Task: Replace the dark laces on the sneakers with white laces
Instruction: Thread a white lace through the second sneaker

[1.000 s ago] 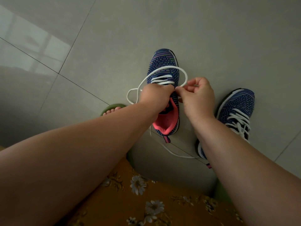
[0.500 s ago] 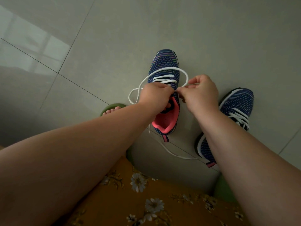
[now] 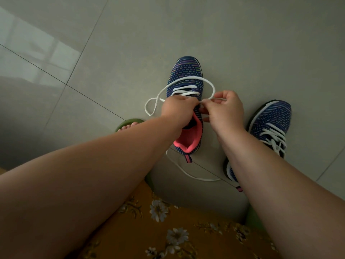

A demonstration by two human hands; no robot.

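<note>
The white lace [image 3: 188, 80] is threaded through the lower eyelets of the middle sneaker [image 3: 186, 75], which stands on the grey tiled floor [image 3: 112, 53] with its toe pointing away and its pink lining open toward the person. Two flat bars of lace are seen across the tongue, a wide loop is thrown over the toe, a smaller loop lies on the tiles to the left, and a loose tail trails behind the heel. The lace is pinched near its end by the right hand [image 3: 226, 111], thumb and forefinger closed on it at the eyelet row. The left hand [image 3: 177, 109] is curled over the shoe's upper edge; what its fingertips hold is hidden, though the shoe appears to be steadied by it. The lace is judged light, limp and flat, easily twisted or tangled, so it is best held close to the stiff tip, where it can be steered into an eyelet. The knit upper is probably soft and yielding, so support beside the eyelet would be needed. The second sneaker [image 3: 270, 126] stands to the right, already laced in white. A flowered orange garment [image 3: 168, 230] and toes in a green slipper [image 3: 128, 124] are seen nearer the person.
</note>
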